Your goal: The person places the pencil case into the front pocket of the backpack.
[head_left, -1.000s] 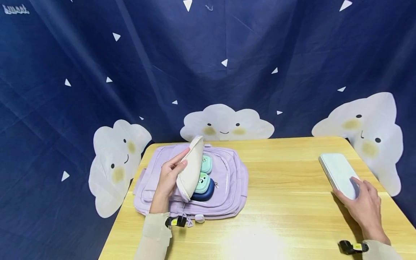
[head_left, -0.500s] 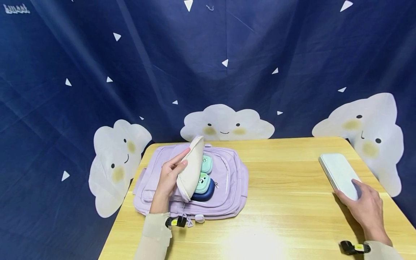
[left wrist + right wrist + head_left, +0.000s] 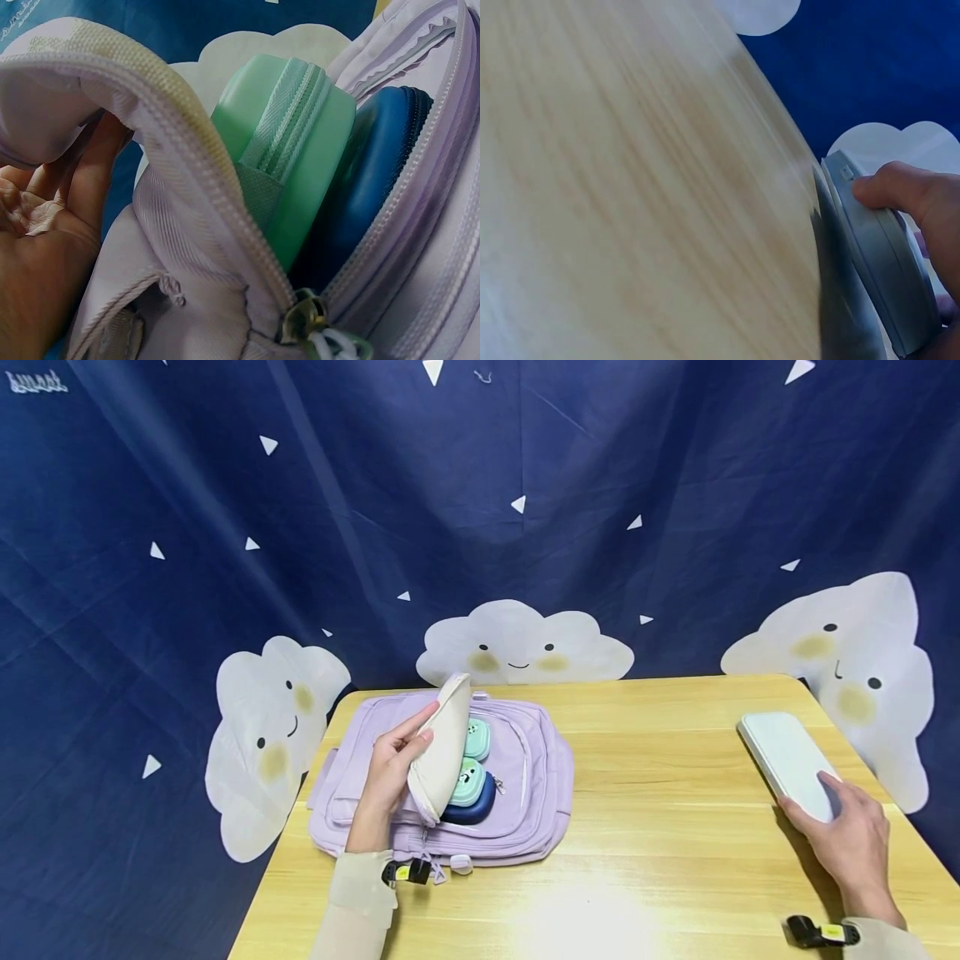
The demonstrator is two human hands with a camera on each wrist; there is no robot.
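A lilac backpack (image 3: 551, 777) lies on the table at the left, its front pocket unzipped. My left hand (image 3: 390, 768) pinches the pocket's cream-lined flap (image 3: 442, 752) and holds it up and back. Inside the pocket sit two mint-green zip cases (image 3: 468, 783) with small printed faces and a navy-blue zip case (image 3: 476, 810); the flap hides part of them. In the left wrist view a mint case (image 3: 315, 172) stands beside the blue case (image 3: 367, 172). At the far right my right hand (image 3: 843, 835) grips the near end of a pale, flat rectangular case (image 3: 787, 756), thumb (image 3: 892, 187) on its side.
The wooden table (image 3: 645, 802) carries the backpack and the pale case. A zipper pull (image 3: 435, 868) hangs at the bag's near edge. Behind the table hangs a dark blue curtain (image 3: 570, 460) with white clouds and triangles.
My right hand shifts slightly to the right together with the near end of the pale case. My left hand, the flap and the backpack stay as they were.
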